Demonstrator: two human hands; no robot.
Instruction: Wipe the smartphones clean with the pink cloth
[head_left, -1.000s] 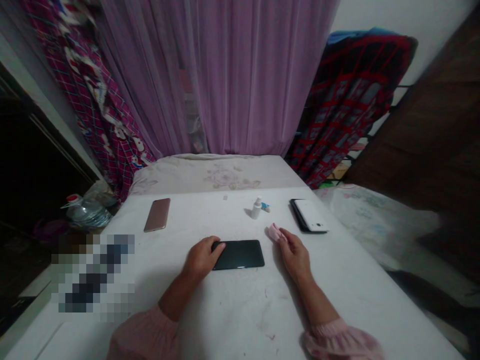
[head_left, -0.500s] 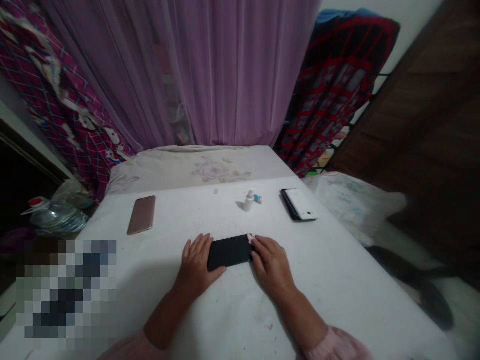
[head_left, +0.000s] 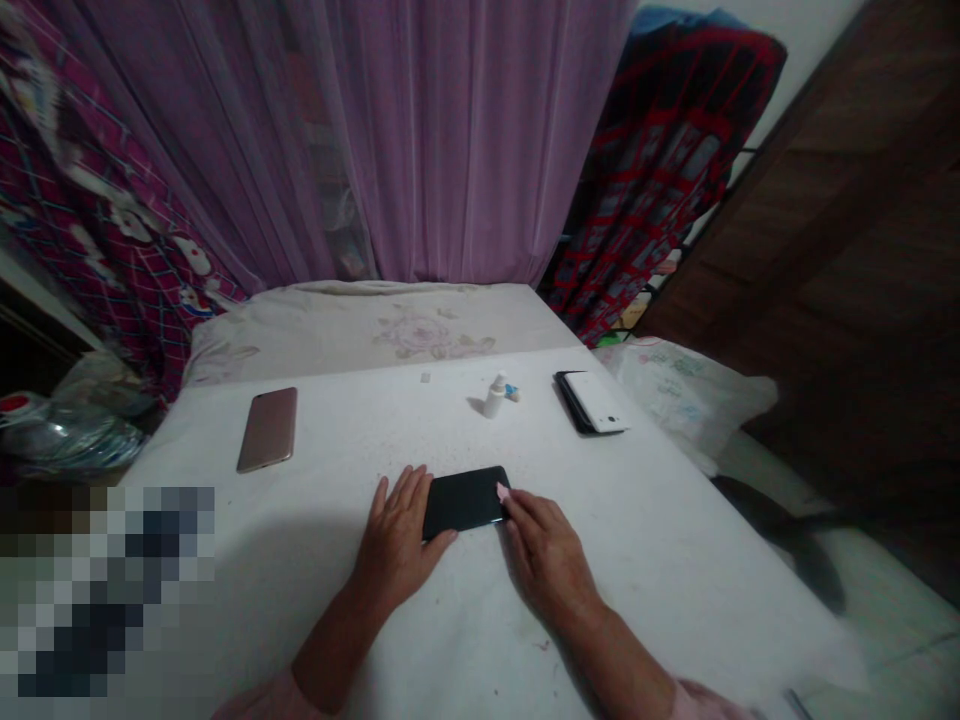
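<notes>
A black phone (head_left: 463, 502) lies sideways on the white-covered table (head_left: 337, 430), its plain dark face up. Around its left end my left hand (head_left: 397, 535) is closed, thumb along the near edge and fingers at the far side. My right hand (head_left: 551, 550) pinches a small pink cloth (head_left: 502, 491) and presses it on the phone's right end. Most of the cloth is hidden under the fingers. Beyond the phone stands a small white spray bottle (head_left: 493, 397), with a little blue-and-white item (head_left: 512, 393) beside it.
A rose-gold phone (head_left: 268, 430) lies at the left. At the right, a white phone (head_left: 595, 400) rests on a dark one (head_left: 568, 402). A tiny pale square (head_left: 425, 378) lies farther back. Past the table's right edge is a plastic bag (head_left: 682, 390); a water bottle (head_left: 67, 430) is at the left.
My right hand has moved the pink cloth from the phone's far right corner toward me, down its right end. My left hand still holds the left end. The view has shifted slightly.
</notes>
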